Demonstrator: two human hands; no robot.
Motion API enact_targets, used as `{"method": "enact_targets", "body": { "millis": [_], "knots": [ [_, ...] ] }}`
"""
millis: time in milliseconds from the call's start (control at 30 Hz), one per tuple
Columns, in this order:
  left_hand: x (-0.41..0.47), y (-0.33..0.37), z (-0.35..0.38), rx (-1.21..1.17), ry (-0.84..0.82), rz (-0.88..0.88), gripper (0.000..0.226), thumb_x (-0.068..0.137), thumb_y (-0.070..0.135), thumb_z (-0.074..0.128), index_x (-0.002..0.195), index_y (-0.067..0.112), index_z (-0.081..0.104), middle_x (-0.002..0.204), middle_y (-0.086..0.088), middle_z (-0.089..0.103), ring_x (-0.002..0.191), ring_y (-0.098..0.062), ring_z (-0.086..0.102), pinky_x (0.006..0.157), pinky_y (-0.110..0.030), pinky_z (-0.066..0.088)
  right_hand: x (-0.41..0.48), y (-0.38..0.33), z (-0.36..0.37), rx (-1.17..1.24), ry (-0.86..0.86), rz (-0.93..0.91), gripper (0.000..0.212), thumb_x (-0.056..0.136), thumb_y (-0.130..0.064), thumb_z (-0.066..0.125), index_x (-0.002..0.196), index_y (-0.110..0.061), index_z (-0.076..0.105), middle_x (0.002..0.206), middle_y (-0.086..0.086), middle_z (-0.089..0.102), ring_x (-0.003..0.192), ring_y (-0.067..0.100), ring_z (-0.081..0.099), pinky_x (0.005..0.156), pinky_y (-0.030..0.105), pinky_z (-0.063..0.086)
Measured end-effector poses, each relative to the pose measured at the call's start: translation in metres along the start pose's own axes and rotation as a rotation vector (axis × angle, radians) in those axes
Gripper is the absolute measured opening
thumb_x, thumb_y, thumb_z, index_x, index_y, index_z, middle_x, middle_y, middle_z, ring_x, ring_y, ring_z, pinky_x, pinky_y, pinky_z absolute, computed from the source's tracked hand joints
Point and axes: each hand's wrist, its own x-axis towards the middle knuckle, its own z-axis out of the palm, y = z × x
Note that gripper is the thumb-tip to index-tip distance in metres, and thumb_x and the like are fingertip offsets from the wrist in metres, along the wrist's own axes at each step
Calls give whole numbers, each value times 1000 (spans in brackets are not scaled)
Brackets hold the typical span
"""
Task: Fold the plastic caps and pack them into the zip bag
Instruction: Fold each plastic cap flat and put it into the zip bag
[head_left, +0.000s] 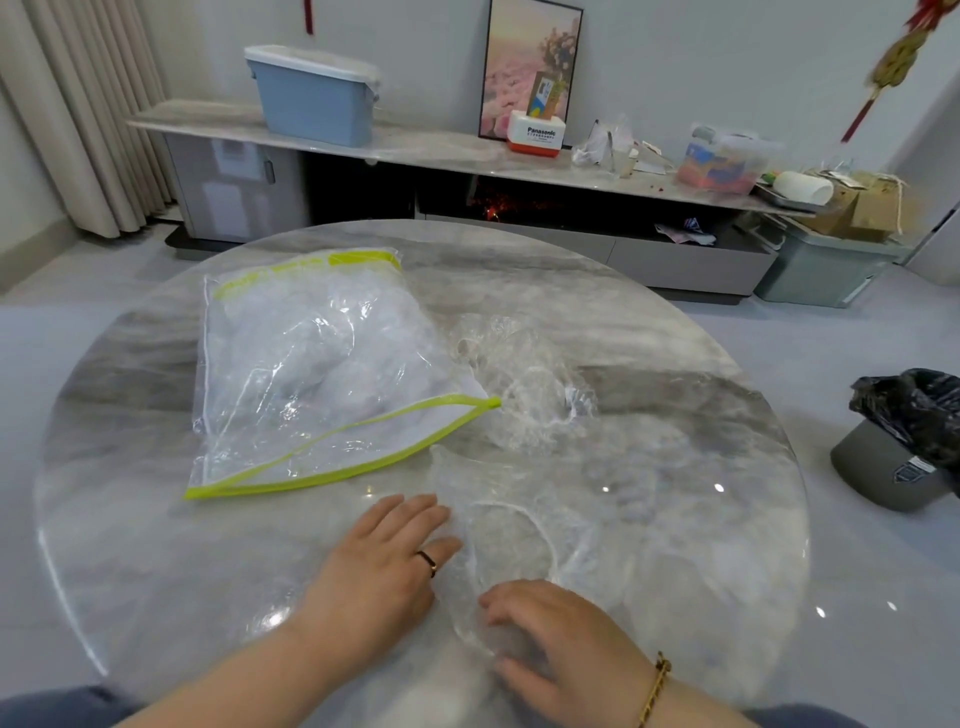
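The zip bag (311, 374) lies on the table (156, 571) with its green-edged mouth gaping toward the person. One plastic cap (519, 519) lies spread out on the near side of the bag. A second, crumpled cap (524, 384) sits just right of the bag's zipper corner.

Grip state: the left hand (384, 556) lies flat with straight fingers at the spread cap's left edge and holds nothing. The right hand (561, 634) rests on the cap's near edge with bent fingers. Whether it pinches the film cannot be told.

Probable faults:
- The film is thin and the tabletop is glossy. A fold pressed by one hand only may slide or spring open.
- The elastic rim may bunch and leave a bulky fold that catches at the bag mouth.
- A sweeping motion toward the bag may push it away or shut its mouth.
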Motion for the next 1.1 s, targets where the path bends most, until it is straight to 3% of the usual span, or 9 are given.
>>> {"method": "enact_targets", "body": {
  "millis": [200, 333, 433, 533, 633, 700, 767, 867, 1100],
  "knots": [
    [1, -12, -11, 111, 125, -131, 32, 63, 24, 39, 45, 22, 66, 73, -2, 67, 82, -21, 41, 74, -29, 31, -8, 20, -9, -280, -25, 125, 44, 52, -41, 35, 93, -31, 48, 95, -15, 56, 93, 5, 45, 90, 17, 34],
    [-3, -26, -18, 122, 106, -224, 34, 65, 29, 40, 48, 24, 69, 98, -3, 61, 90, -24, 43, 84, -32, 30, -4, 28, -15, -170, -25, 271, 23, 62, -30, 35, 62, -35, 57, 70, -25, 59, 63, -7, 55, 54, 1, 41],
    [-5, -26, -23, 50, 76, -153, 31, 70, 32, 43, 50, 26, 66, 121, -1, 52, 109, -25, 44, 104, -34, 18, 2, 30, -21, -114, 6, 368, 18, 80, -20, 41, 70, -25, 56, 60, -19, 52, 53, -4, 46, 49, 7, 36],
    [-13, -23, -19, -222, -92, -137, 15, 68, 37, 48, 61, 37, 60, 95, 24, 66, 109, -2, 50, 110, -25, 10, 4, 34, -27, 74, -51, 539, 27, 97, -17, 37, 74, -32, 35, 59, -10, 43, 53, 5, 39, 55, 17, 34],
    [-13, -16, -19, -568, -252, -492, 20, 59, 54, 42, 71, 53, 58, 78, 45, 57, 92, 21, 52, 106, -6, 2, 10, 38, -28, 205, 42, 669, 32, 98, -16, 36, 69, -31, 34, 61, -8, 46, 57, 6, 42, 59, 20, 35],
    [-9, -14, -15, -742, -256, -687, 28, 64, 55, 49, 59, 29, 59, 69, 30, 64, 72, 11, 60, 102, -11, 20, 11, 40, -27, 285, 92, 735, 32, 97, -14, 37, 69, -30, 38, 64, -8, 49, 62, 7, 45, 61, 21, 37],
    [-3, -13, -14, -895, -176, -864, 25, 85, 26, 62, 62, 17, 55, 49, 11, 63, 50, 2, 59, 73, -10, 41, 14, 38, -26, 290, 110, 772, 31, 97, -14, 37, 70, -30, 39, 64, -8, 51, 62, 9, 48, 59, 19, 38],
    [4, -13, -9, -822, -103, -1015, 24, 89, 9, 58, 65, 12, 54, 40, 6, 58, 40, -2, 54, 47, -8, 38, 21, 34, -22, 206, 155, 796, 24, 99, -20, 33, 78, -28, 42, 68, 0, 57, 67, 18, 54, 63, 27, 41],
    [10, -15, -7, -456, -71, -1035, 16, 93, 29, 51, 77, 25, 48, 61, 5, 51, 70, -23, 52, 60, -29, 32, 37, 12, -16, 266, 259, 740, 60, 67, -74, 26, 106, -32, 43, 86, -18, 54, 79, 9, 53, 68, 9, 38]
  ]
}}
